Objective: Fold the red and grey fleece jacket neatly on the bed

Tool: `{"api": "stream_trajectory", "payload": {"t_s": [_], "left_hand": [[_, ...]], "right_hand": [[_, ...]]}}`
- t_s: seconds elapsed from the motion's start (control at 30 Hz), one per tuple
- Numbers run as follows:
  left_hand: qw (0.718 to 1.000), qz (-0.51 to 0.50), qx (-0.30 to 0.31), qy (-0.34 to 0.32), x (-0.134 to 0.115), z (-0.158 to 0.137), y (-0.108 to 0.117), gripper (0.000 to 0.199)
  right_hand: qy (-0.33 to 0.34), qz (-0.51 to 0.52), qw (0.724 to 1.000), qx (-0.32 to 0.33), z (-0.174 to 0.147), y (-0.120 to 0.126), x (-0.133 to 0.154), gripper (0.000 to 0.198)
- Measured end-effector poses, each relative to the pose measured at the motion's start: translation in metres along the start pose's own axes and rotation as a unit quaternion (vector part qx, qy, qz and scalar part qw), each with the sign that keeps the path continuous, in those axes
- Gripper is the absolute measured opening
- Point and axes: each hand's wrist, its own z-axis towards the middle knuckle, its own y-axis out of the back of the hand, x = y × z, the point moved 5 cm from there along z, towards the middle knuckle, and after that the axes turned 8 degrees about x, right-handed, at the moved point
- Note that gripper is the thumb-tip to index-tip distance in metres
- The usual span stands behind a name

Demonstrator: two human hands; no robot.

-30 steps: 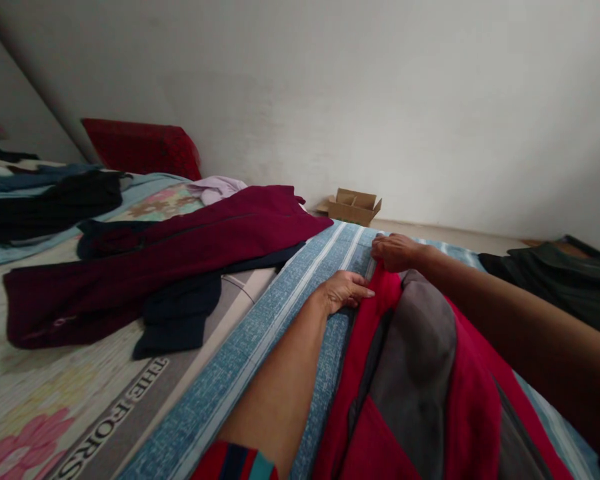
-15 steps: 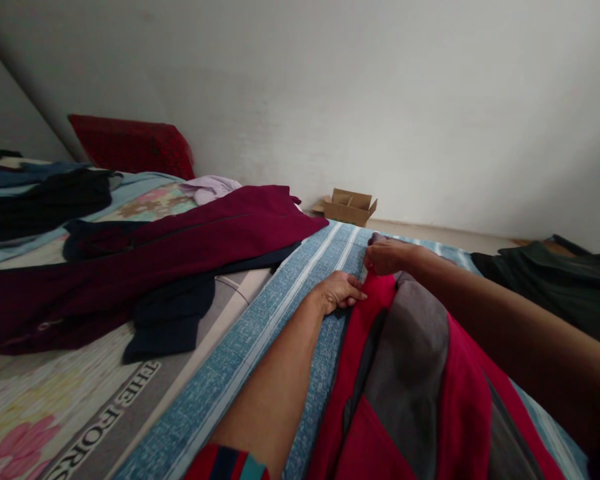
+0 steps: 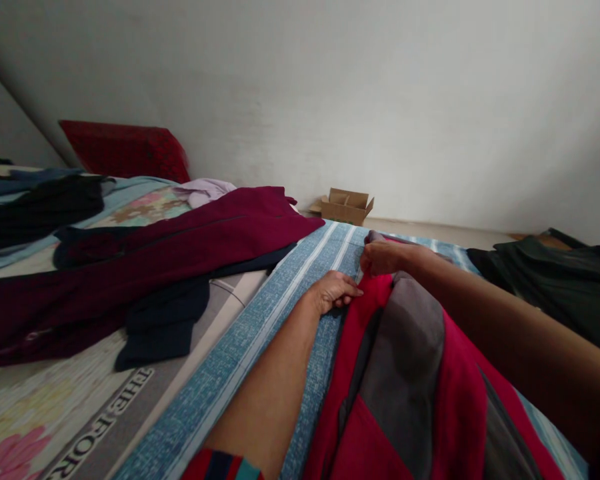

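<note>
A red and grey garment [image 3: 410, 360], perhaps a jacket, lies over a blue striped bedsheet [image 3: 260, 340] in front of me. My left hand [image 3: 334, 291] pinches the garment's red edge near its far end, thumb and fingers together. Just beyond it and to the right, my right hand [image 3: 377, 257] is closed on the same red edge. My right forearm crosses above the garment's right side, and the fingertips of that hand are partly hidden. Greyish cloth shows right behind my right hand.
Maroon trousers [image 3: 220, 233] lie across a navy garment [image 3: 165, 317] on the left. Dark clothes [image 3: 40, 207] are farther left, near a red patterned object [image 3: 125, 150] against the wall. An open cardboard box [image 3: 345, 208] stands by the wall; a dark green cloth [image 3: 555, 280] lies at right.
The view has shifted slightly, so the surroundings sit a little farther left. Both hands keep their hold on the red edge, with hardly any movement.
</note>
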Motion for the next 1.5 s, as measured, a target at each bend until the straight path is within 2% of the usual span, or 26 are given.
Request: {"api": "stream_trajectory", "payload": {"t_s": [0.13, 0.33, 0.6, 0.77, 0.87, 1.0, 1.07, 1.17, 1.33, 1.4, 1.5], "left_hand": [[0.999, -0.023, 0.016, -0.019, -0.001, -0.001, 0.003, 0.02], [0.999, -0.021, 0.028, -0.029, -0.002, -0.003, 0.001, 0.022], [0.997, 0.013, -0.044, -0.061, -0.005, 0.002, -0.005, 0.03], [0.994, 0.067, -0.08, -0.032, -0.002, 0.005, 0.0, 0.027], [0.991, 0.094, -0.093, -0.015, -0.003, 0.005, 0.0, 0.024], [0.984, 0.135, -0.112, 0.014, -0.006, 0.002, -0.001, 0.029], [0.982, 0.144, -0.118, 0.02, -0.008, 0.0, -0.001, 0.033], [0.982, 0.149, -0.118, 0.024, -0.009, -0.002, -0.002, 0.034], [0.974, 0.168, -0.149, -0.009, -0.012, -0.001, -0.004, 0.032], [0.969, 0.182, -0.166, -0.017, -0.012, 0.001, -0.004, 0.031], [0.965, 0.199, -0.17, -0.02, -0.011, 0.004, -0.003, 0.03]], "right_hand": [[-0.012, -0.002, 1.0, 0.022, -0.002, 0.0, 0.0, 0.022], [-0.028, 0.04, 0.999, -0.008, -0.009, 0.0, -0.005, 0.02], [-0.044, -0.02, 0.998, -0.036, -0.002, -0.002, 0.005, 0.024], [-0.053, 0.0, 0.997, -0.058, -0.001, -0.007, 0.002, 0.024], [-0.057, 0.055, 0.992, -0.101, -0.002, -0.012, -0.007, 0.024], [-0.125, 0.135, 0.965, -0.189, -0.02, -0.015, -0.025, 0.029], [-0.16, 0.159, 0.951, -0.212, -0.036, -0.02, -0.03, 0.028], [-0.165, 0.183, 0.946, -0.212, -0.056, -0.035, -0.024, 0.028], [-0.125, 0.178, 0.963, -0.159, -0.066, -0.064, -0.005, 0.021], [-0.143, 0.171, 0.96, -0.167, -0.066, -0.067, -0.006, 0.022], [-0.178, 0.179, 0.944, -0.215, -0.066, -0.06, -0.017, 0.023]]}}
